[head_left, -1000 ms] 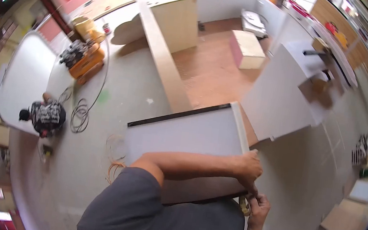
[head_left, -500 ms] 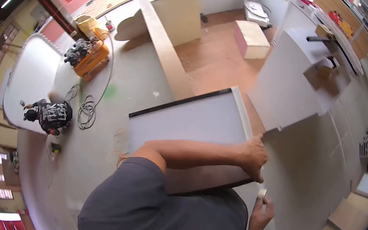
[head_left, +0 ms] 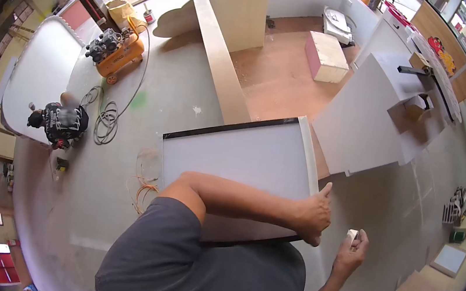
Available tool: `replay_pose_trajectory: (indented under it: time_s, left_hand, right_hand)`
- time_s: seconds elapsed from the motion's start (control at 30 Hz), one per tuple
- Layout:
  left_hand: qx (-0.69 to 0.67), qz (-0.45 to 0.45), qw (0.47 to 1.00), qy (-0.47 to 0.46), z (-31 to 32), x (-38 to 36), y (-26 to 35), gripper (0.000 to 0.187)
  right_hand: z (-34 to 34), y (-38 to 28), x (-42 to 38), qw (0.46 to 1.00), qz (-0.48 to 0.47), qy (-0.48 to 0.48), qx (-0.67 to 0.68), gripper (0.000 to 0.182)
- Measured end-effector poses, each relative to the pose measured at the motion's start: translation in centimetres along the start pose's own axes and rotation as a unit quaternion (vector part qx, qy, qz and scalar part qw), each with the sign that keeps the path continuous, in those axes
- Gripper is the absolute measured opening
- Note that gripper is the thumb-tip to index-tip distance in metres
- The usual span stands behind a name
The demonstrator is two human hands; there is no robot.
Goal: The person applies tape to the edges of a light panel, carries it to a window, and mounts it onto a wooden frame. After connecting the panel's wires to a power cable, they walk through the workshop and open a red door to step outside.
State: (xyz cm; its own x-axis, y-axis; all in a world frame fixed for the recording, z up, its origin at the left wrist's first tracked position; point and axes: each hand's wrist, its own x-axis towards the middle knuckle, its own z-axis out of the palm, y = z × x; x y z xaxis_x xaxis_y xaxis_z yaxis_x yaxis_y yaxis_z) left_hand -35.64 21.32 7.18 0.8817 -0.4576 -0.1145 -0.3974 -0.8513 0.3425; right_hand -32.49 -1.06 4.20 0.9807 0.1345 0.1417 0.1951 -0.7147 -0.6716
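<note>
My left arm reaches across a large white panel [head_left: 232,154] with black long edges and a white strip [head_left: 310,155] along its right side. At the lower end of that strip, my left hand [head_left: 312,216] is closed over the panel's edge, its fingers wrapped partly out of sight and one fingertip pointing up. Just to the right and lower, my right hand [head_left: 351,256] pinches a small off-white block [head_left: 352,235] between thumb and fingers, held apart from the panel. The panel's near edge lies against my grey shirt.
A white cabinet-like box [head_left: 360,115] stands beyond the panel on the right. A long board [head_left: 217,43] runs away ahead. On the left are an orange air compressor [head_left: 120,55], a coiled hose [head_left: 107,123], and a crouching person [head_left: 59,122] beside a white board [head_left: 42,73].
My right hand has moved right and up, away from the panel's edge, with the off-white block. My left hand has shifted slightly down along the edge. The view has tilted a little.
</note>
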Motion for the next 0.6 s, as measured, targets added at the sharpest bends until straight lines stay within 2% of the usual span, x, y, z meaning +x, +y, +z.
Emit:
replay_pose_trajectory:
  time_s: [0.07, 0.1, 0.17, 0.2, 0.27, 0.33, 0.37, 0.43, 0.47, 0.53, 0.6]
  left_hand:
    - [-0.007, 0.012, 1.0, -0.003, 0.2, -0.1, -0.2, 0.04]
    - [-0.003, -0.004, 0.999, -0.045, -0.1, 0.2, 0.0, 0.036]
    - [-0.055, -0.013, 0.997, -0.052, 2.4, 1.3, -0.4, 0.033]
    - [-0.094, -0.031, 0.994, -0.053, 3.3, 1.4, -0.5, 0.031]
    - [-0.186, -0.072, 0.978, 0.056, 2.4, 0.8, 0.1, 0.034]
    - [-0.083, -0.078, 0.99, 0.085, 1.9, 0.5, -0.4, 0.038]
    - [-0.081, -0.059, 0.992, 0.075, 1.5, 0.6, -0.4, 0.038]
    - [-0.037, -0.102, 0.993, 0.05, 0.3, 0.9, -0.4, 0.039]
    - [-0.029, -0.096, 0.994, 0.052, 0.1, 0.9, -0.4, 0.039]
    - [-0.027, -0.093, 0.994, 0.048, -0.2, 0.8, -0.4, 0.055]
    - [-0.029, -0.114, 0.993, 0.034, -0.6, 1.0, 0.0, 0.052]
  right_hand:
    - [0.0, 0.0, 2.3, 0.999, 0.026, -0.02, 0.015, 0.037]
    - [-0.1, 0.1, 3.5, 0.997, 0.06, -0.035, 0.023, 0.037]
    - [0.4, 1.3, 7.6, 0.998, -0.058, 0.005, 0.018, 0.039]
    - [-0.3, 0.9, 8.9, 0.998, -0.051, -0.028, 0.022, 0.039]
    - [0.6, 3.6, 13.1, 0.995, -0.101, -0.007, 0.013, 0.038]
    - [1.0, 3.5, 17.3, 0.986, -0.159, 0.038, 0.034, 0.035]
    - [0.9, 2.9, 19.3, 0.981, -0.18, 0.058, 0.035, 0.032]
    - [1.5, 3.3, 24.1, 0.976, -0.201, 0.072, 0.039, 0.032]
    - [2.4, 4.2, 27.1, 0.975, -0.204, 0.088, 0.03, 0.03]
    - [4.4, 5.6, 32.7, 0.968, -0.218, 0.119, 0.025, 0.029]
    - [6.3, 6.6, 37.7, 0.973, -0.194, 0.125, -0.012, 0.026]
